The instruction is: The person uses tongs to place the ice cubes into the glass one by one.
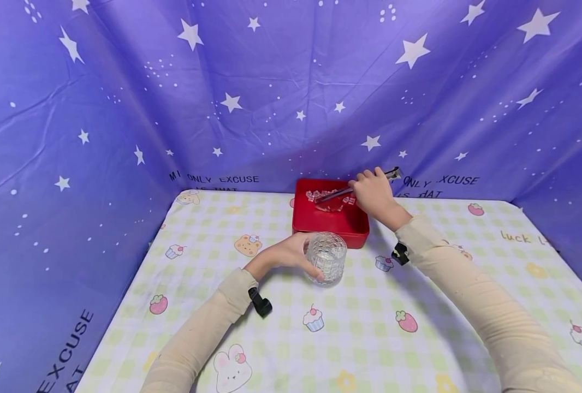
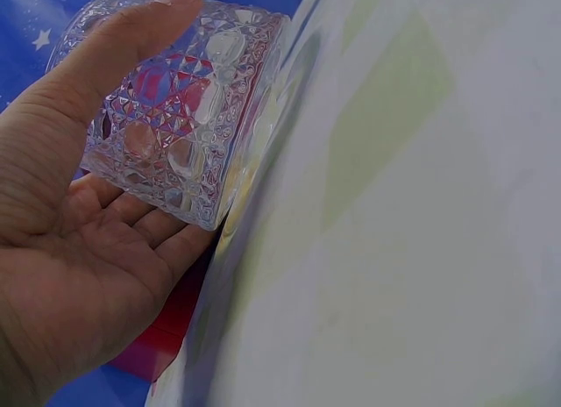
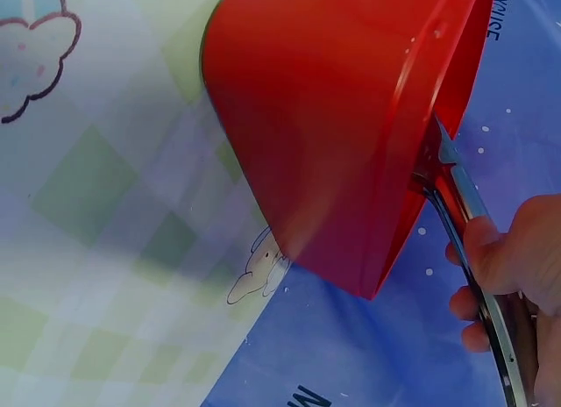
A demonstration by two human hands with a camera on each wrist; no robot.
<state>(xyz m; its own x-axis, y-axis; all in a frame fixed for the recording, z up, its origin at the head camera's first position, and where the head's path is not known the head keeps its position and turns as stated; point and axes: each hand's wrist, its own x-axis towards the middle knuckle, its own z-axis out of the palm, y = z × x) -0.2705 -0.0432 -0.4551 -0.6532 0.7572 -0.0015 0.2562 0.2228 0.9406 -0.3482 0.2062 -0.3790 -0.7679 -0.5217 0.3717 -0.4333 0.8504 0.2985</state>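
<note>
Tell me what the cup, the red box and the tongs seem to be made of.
Cup: probably clear glass, perhaps hard plastic; it is see-through and glossy, with a faceted pattern.
Red box: painted metal or plastic, I can't tell which; its walls are smooth, with a soft sheen.
Tongs: likely polished steel, judging by the silvery color and bright reflections.

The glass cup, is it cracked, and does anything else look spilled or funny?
Nothing stands out. The lines on the glass cup look like a pattern, not cracks, and the left hand holds it upright. The red box sits on the tablecloth with red-and-white pieces inside, where the tongs reach. I see no spill.
</note>
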